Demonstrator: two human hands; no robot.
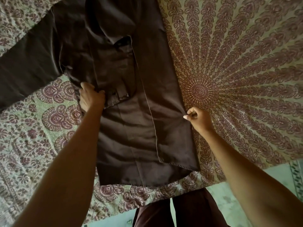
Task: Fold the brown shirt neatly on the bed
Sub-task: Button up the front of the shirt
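Note:
The brown shirt (134, 125) lies spread on the patterned bed cover (237, 71), its hem toward me and its collar far from me. Its right side is folded inward along a long straight edge, and one sleeve stretches out to the far left. My left hand (91, 97) grips the cloth at the shirt's left side, fingers curled into the fabric near the sleeve seam. My right hand (197, 117) pinches the shirt's right folded edge between thumb and curled fingers.
The bed cover carries a large round medallion (200, 91) to the right of the shirt. The bed's near edge runs across the bottom, with pale green floor (237, 207) beyond it. My dark trousers (183, 212) stand against that edge.

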